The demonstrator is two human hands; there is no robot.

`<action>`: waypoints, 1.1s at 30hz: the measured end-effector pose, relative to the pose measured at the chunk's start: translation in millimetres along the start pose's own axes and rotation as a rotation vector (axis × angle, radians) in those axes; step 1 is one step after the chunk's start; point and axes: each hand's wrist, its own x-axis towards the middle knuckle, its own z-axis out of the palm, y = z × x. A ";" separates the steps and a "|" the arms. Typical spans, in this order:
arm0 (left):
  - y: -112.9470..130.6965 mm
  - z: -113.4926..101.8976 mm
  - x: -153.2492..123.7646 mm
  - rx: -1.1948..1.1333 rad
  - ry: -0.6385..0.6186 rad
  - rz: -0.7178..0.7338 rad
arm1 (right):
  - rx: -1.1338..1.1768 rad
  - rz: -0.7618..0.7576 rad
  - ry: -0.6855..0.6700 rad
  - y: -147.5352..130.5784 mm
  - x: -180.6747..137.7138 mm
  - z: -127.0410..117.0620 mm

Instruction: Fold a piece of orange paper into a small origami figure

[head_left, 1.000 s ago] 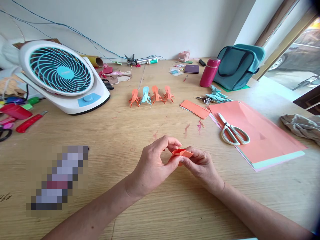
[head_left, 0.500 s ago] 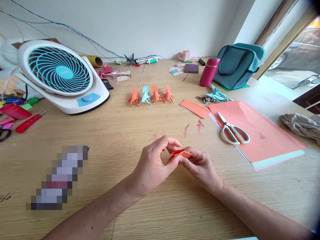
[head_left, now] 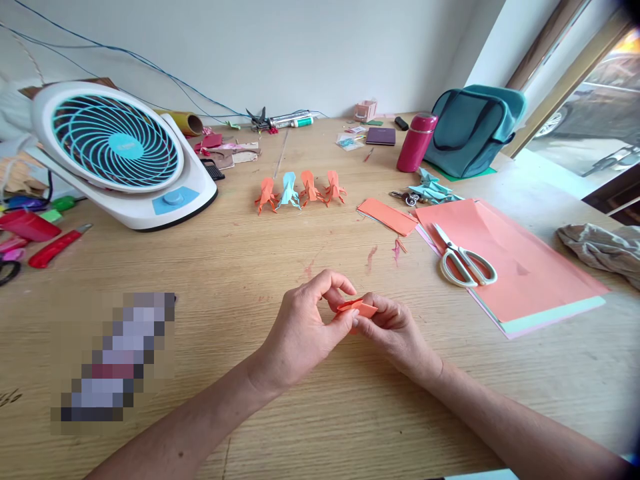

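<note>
A small piece of folded orange paper (head_left: 367, 310) is held above the table between both hands. My left hand (head_left: 305, 327) pinches its left side, the thumb lying on top and the index finger arched over it. On the right side, my right hand (head_left: 400, 330) grips the paper between thumb and bent fingers. Fingers cover parts of the folds. Farther back stands a row of folded paper insects, including an orange one (head_left: 267, 195) and a light blue one (head_left: 289, 191).
Scissors (head_left: 465, 260) rest on orange paper sheets (head_left: 530, 267) at the right. Orange paper strips (head_left: 387, 215), a pink flask (head_left: 417, 143) and a teal bag (head_left: 470, 133) stand or lie beyond. A fan (head_left: 125, 147) and a red cutter (head_left: 57, 247) occupy the left; a blurred-out object (head_left: 120, 353) lies nearer.
The orange paper's raised, open fold looks flatter now, with my left thumb farther over it. Both hands appear slightly farther left and still hold the paper.
</note>
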 end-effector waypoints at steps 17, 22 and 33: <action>1.7 -10.5 2.9 -0.136 -0.130 0.366 | -0.404 -0.451 -0.002 -9.8 -0.4 -13.6; -0.7 -11.9 1.6 0.085 -0.097 0.504 | -0.425 -0.533 -0.023 -9.3 2.1 -15.2; 1.6 -7.5 0.7 -0.028 -0.040 0.263 | -0.401 -0.350 -0.026 -10.5 1.4 -13.4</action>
